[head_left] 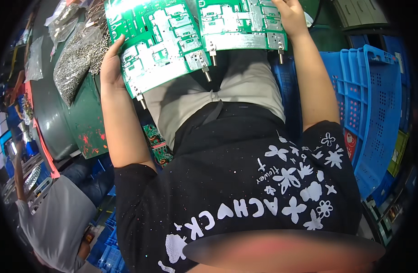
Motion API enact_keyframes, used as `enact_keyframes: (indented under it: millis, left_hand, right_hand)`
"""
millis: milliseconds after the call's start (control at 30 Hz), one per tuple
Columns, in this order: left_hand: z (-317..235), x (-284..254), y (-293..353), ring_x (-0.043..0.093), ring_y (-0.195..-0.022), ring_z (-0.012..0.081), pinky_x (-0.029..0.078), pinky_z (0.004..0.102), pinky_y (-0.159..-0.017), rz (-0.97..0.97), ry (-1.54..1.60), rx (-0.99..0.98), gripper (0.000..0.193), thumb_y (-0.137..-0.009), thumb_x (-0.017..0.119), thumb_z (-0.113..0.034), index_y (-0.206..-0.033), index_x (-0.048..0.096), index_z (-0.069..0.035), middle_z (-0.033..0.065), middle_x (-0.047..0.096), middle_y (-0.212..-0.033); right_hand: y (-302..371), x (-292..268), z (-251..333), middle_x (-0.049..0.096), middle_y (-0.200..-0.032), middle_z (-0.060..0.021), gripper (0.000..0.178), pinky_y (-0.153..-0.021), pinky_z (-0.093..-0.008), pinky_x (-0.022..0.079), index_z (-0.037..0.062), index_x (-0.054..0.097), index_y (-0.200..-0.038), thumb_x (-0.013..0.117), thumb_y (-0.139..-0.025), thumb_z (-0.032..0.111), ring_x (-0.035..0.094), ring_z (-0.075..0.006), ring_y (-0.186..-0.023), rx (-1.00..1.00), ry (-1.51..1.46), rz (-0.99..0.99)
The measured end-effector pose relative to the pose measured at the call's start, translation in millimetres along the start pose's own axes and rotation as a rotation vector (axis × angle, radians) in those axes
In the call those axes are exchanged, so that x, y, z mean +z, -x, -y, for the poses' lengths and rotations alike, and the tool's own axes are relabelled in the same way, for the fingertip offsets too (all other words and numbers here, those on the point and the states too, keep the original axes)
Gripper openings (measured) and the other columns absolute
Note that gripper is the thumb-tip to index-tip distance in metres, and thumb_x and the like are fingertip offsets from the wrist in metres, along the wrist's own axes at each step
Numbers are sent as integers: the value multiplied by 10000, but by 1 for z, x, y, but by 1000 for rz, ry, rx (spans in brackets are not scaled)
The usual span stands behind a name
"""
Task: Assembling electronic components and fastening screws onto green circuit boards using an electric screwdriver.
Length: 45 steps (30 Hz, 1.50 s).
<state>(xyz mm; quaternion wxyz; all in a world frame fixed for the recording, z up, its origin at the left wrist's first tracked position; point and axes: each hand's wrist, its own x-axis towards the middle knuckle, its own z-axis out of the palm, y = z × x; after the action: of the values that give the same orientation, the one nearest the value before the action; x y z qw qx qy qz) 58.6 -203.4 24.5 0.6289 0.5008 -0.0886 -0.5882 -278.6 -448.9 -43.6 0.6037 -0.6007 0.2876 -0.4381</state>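
Observation:
My left hand [112, 66] grips the left edge of a green circuit board [161, 50] with bright silvery solder areas. Its thumb lies along the edge and the other fingers are hidden beneath. Metal connectors [206, 73] stick out from the board's near side. A second, similar circuit board [241, 27] is beside it on the right, tilted at a different angle, and my right hand [292, 17] holds it at its upper right edge. The two boards nearly meet in the middle, above my lap. The upper frame edge cuts off both boards and part of my right hand.
Clear bags of small metal parts [74, 70] lie on the dark green bench [58, 118] at left. A large blue plastic crate [377, 109] stands at my right. More green circuit boards [156, 145] show below my left arm. Another person in a grey shirt [58, 214] is at lower left.

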Motion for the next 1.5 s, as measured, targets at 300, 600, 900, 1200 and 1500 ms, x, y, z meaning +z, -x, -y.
enact_keyframes:
  millis: [300,600,900,1200,1500]
  left_hand:
    - [6,-12,4,628,-996,309,520,433,-875,68,38,84,360,-874,534,-75,-1202,495,68,204,603,-1140]
    - [5,-4,46,584,-1062,303,505,421,-887,36,-215,435,571,-783,625,-130,-1294,412,10,178,551,-1204]
    - [14,-21,101,585,-1043,293,496,413,-876,25,-187,505,613,-767,646,-170,-1287,403,46,176,557,-1186]
    - [28,-25,141,612,-989,278,515,380,-850,-17,39,586,536,-790,606,-111,-1270,421,40,169,581,-1142]
    - [33,-6,154,616,-968,236,511,347,-829,41,74,578,473,-804,621,-114,-1230,469,27,136,603,-1108]
  right_hand:
    - [-3,-1,-3,541,-1205,-170,449,-956,-315,407,-52,410,-1291,535,-883,88,516,-227,-1123,32,51,-12]
    - [-1,-8,-7,532,-1217,-186,457,-951,-316,410,-41,419,-1290,553,-875,95,509,-236,-1132,51,101,-52]
    - [-7,-14,-14,501,-1257,-221,482,-978,-350,394,-11,424,-1294,589,-870,146,481,-263,-1168,-12,151,-35]
    - [17,34,40,582,-1153,-138,404,-958,-321,419,-47,468,-1259,537,-884,84,542,-206,-1101,-116,340,-292]
    - [121,202,115,604,-1122,-93,446,-897,-320,441,3,526,-1220,548,-923,335,556,-162,-1019,316,-227,611]
